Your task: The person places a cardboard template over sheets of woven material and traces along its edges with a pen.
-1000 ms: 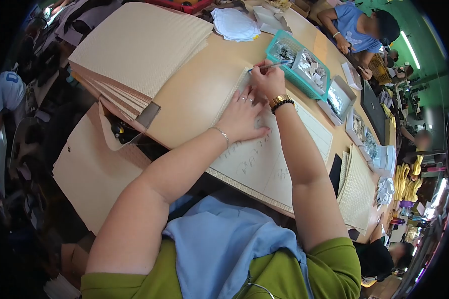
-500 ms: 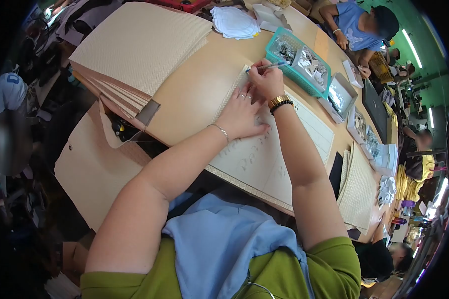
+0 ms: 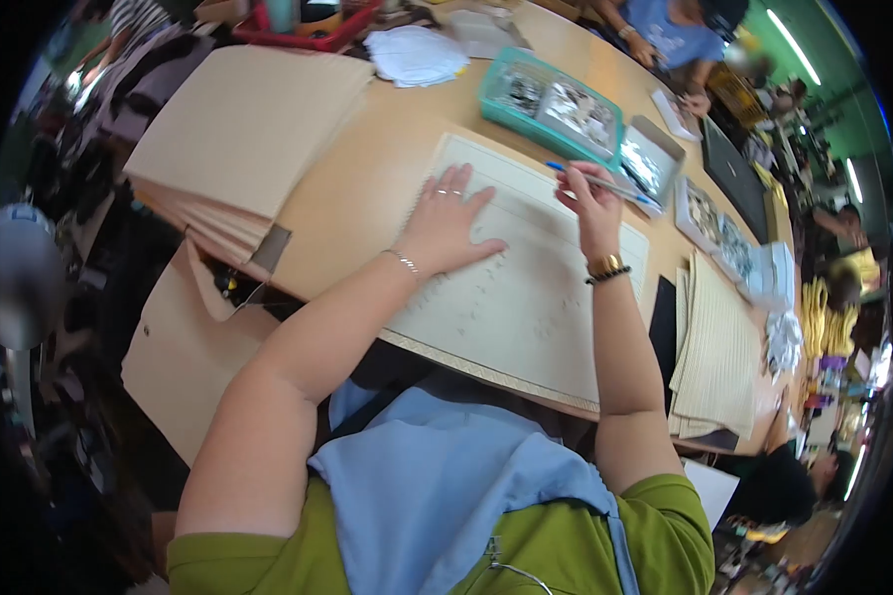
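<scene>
My left hand (image 3: pixel 446 223) lies flat with fingers spread on a pale rectangular board (image 3: pixel 526 307) that bears faint handwritten marks. Beneath the board, the edge of a textured cream sheet (image 3: pixel 456 362) shows along the near side. A pen (image 3: pixel 615 186) with a blue tip is pinched in my right hand (image 3: pixel 590 203), above the board's upper right part. The pen's tip points up and left, clear of the board.
Stacked cream sheets (image 3: pixel 253 129) lie at the left, more sheets (image 3: pixel 714 357) at the right. Behind the board are a teal basket (image 3: pixel 496 109) of small parts and open boxes (image 3: pixel 653 159). A person in blue (image 3: pixel 675 45) works across the table (image 3: pixel 352 193).
My right hand has moved right with the pen, away from the board's top left corner and my left hand. The view has shifted, and more of the board's upper part shows.
</scene>
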`<state>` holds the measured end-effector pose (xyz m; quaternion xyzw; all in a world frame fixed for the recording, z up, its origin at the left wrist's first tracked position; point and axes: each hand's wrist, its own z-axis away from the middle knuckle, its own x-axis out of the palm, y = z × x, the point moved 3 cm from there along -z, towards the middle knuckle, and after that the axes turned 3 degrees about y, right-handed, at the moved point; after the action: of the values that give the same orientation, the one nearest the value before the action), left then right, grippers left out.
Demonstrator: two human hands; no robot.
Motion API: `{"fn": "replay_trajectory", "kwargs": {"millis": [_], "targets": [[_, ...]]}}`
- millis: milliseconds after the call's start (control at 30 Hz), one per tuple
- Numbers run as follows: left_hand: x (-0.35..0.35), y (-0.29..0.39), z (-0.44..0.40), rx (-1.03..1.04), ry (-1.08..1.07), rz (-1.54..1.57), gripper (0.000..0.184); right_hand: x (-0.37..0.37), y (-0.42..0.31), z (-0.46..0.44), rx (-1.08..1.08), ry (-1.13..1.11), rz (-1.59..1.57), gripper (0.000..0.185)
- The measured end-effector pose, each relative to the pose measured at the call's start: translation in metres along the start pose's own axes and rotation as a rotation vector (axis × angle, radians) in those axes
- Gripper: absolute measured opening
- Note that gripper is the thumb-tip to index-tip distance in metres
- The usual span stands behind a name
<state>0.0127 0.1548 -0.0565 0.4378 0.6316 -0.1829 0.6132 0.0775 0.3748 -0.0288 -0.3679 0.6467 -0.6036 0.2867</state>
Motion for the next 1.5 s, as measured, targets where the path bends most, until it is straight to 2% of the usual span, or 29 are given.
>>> {"fn": "replay_trajectory", "kwargs": {"millis": [167,233,300,433,533,733,1033,1233,1333,1433,1500], "targets": [[-0.013,0.017,-0.02,-0.033,-0.201,-0.13,0.081,-0.17,-0.006,0.04,-0.027,0.38,0.119,0.018],[-0.019,0.036,-0.03,-0.037,-0.24,-0.17,0.08,-0.214,-0.01,0.05,-0.049,0.502,0.139,0.016],[-0.016,0.071,-0.045,0.103,-0.239,-0.131,0.078,-0.241,-0.007,0.049,-0.089,0.531,0.137,0.013],[0.011,0.151,-0.079,0.419,-0.294,-0.121,0.078,-0.24,0.008,0.034,-0.083,0.448,0.222,0.015],[0.029,0.197,-0.095,0.509,-0.35,-0.177,0.088,-0.231,0.019,0.02,-0.125,0.372,0.469,0.019],[0.039,0.227,-0.113,0.445,-0.524,-0.317,0.106,-0.213,0.001,0.029,-0.157,0.308,0.7,0.02],[0.042,0.229,-0.115,0.444,-0.559,-0.353,0.107,-0.21,0.002,0.035,-0.134,0.256,0.719,0.021],[0.045,0.229,-0.114,0.417,-0.565,-0.377,0.103,-0.209,0.005,0.029,-0.16,0.314,0.693,0.021],[0.043,0.228,-0.114,0.458,-0.55,-0.362,0.108,-0.213,0.008,0.033,-0.111,0.251,0.663,0.021],[0.043,0.227,-0.113,0.459,-0.544,-0.345,0.107,-0.21,0.006,0.03,-0.165,0.315,0.714,0.02],[0.044,0.227,-0.113,0.456,-0.543,-0.342,0.107,-0.21,0.002,0.03,-0.115,0.3,0.717,0.02]]}}
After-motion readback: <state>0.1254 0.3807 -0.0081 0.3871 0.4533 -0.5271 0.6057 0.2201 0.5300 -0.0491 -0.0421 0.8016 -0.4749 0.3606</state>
